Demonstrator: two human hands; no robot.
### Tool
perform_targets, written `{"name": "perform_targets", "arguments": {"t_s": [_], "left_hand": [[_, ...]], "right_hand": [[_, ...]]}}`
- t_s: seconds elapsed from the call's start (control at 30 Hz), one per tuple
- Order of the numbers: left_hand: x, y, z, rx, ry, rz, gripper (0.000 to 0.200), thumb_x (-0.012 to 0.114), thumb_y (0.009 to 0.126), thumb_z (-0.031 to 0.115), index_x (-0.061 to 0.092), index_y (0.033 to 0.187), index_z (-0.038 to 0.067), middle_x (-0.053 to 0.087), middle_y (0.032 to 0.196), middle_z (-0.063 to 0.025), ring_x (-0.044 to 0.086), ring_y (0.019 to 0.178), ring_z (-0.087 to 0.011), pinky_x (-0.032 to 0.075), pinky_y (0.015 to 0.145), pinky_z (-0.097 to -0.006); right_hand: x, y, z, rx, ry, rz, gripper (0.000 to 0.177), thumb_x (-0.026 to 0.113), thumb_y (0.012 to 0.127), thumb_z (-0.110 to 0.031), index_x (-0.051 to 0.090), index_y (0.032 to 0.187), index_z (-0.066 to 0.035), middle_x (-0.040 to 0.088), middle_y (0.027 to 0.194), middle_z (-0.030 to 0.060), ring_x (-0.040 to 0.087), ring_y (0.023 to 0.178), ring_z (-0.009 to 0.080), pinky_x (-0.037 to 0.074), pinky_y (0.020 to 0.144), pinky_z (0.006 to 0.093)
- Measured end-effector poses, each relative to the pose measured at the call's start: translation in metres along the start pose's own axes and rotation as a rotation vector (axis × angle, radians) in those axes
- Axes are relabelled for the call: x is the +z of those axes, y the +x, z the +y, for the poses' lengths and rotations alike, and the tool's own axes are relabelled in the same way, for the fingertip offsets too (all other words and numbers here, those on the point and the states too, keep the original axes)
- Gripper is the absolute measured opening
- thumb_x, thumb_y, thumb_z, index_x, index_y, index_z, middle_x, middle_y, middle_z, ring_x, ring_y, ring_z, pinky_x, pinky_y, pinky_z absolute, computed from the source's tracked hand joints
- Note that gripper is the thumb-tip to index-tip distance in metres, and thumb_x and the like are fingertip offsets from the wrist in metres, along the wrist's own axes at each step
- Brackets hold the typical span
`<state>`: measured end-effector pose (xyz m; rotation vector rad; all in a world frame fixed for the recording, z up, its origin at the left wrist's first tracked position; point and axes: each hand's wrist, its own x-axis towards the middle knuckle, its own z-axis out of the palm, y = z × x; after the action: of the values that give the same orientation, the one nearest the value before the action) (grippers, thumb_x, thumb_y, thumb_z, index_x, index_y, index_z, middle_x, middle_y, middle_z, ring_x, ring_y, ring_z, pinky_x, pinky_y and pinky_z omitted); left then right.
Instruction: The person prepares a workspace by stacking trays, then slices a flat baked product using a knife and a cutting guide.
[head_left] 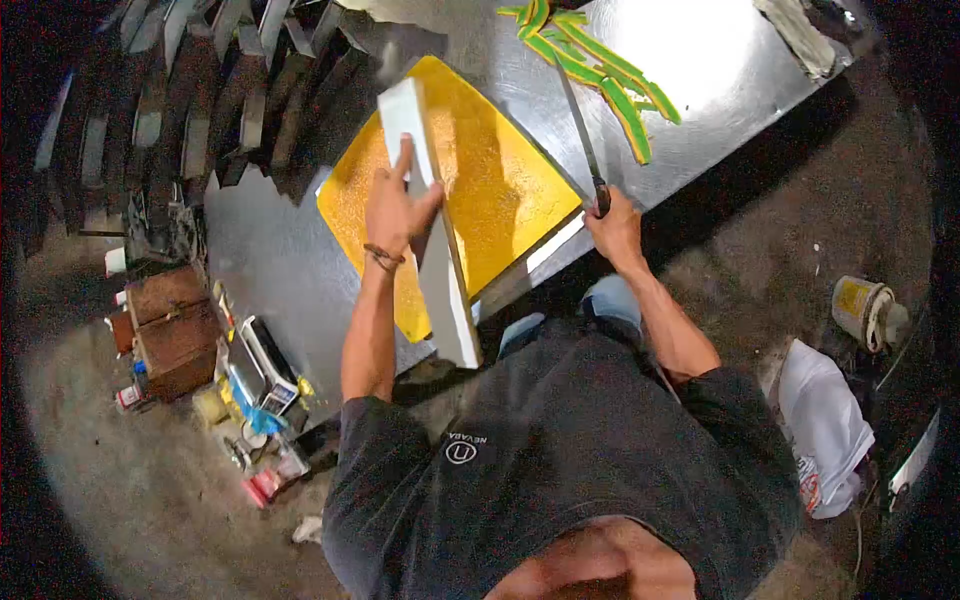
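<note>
A yellow square sheet [500, 170] lies turned cornerwise on the metal table [270, 250]. Over its left part runs a long white-faced board [455, 300], and my left hand [398, 205] grips it, thumb at the right edge and index finger stretched along the face. To the right of the sheet, my right hand [615, 228] is closed round the dark handle of a long thin knife [580, 125], whose blade points up and away. Near the blade's tip lie green and yellow strips [600, 75] in a loose pile.
Dark metal pieces [200, 110] stack up at the far left. A brown box [172, 325] and assorted small items [265, 385] sit at left. A whitish cloth [797, 35] lies at the far right table end. A bucket [858, 305] and white bag [822, 425] stand at right.
</note>
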<state>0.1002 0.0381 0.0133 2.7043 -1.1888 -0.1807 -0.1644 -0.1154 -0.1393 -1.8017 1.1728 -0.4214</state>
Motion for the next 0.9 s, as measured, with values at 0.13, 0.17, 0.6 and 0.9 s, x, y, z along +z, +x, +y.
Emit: {"name": "perform_targets", "arguments": {"t_s": [0.13,0.17,0.6,0.9], "left_hand": [[0.027,0.039,-0.003,-0.091,-0.003,0.012,0.089,0.073,0.075,0.044,0.037,0.150,0.013,0.066,0.097,-0.0229,0.063,0.083,-0.0346,0.050,0.076,-0.0412],[0.036,0.048,0.000,-0.140,-0.052,0.001,0.088,0.071,0.075,0.047,0.037,0.150,0.014,0.064,0.101,-0.0268,0.061,0.091,-0.0388,0.049,0.080,-0.0442],[0.092,0.136,0.034,-0.293,-0.003,-0.069,0.095,0.065,0.076,0.058,0.033,0.151,0.010,0.060,0.111,-0.0355,0.058,0.108,-0.0467,0.048,0.092,-0.0488],[0.093,0.144,0.048,-0.336,0.069,-0.139,0.099,0.063,0.075,0.062,0.030,0.153,0.011,0.059,0.113,-0.0369,0.060,0.106,-0.0471,0.048,0.091,-0.0491]], "right_hand": [[-0.010,0.000,-0.002,0.013,0.084,-0.117,0.022,0.070,0.074,-0.010,0.059,0.090,0.000,0.065,0.076,0.0205,0.065,0.076,0.0411,0.050,0.069,0.0464],[-0.009,-0.005,0.003,0.011,0.103,-0.154,0.021,0.070,0.074,-0.010,0.059,0.089,0.001,0.064,0.076,0.0201,0.065,0.076,0.0405,0.050,0.068,0.0458],[-0.023,-0.042,0.020,0.220,0.652,-0.442,0.033,0.078,0.080,-0.003,0.047,0.088,-0.005,0.066,0.083,0.0087,0.066,0.076,0.0147,0.059,0.063,0.0303],[-0.004,-0.038,0.017,0.236,0.590,-0.328,0.032,0.079,0.080,-0.003,0.048,0.088,-0.004,0.064,0.082,0.0080,0.066,0.072,0.0146,0.059,0.063,0.0305]]}}
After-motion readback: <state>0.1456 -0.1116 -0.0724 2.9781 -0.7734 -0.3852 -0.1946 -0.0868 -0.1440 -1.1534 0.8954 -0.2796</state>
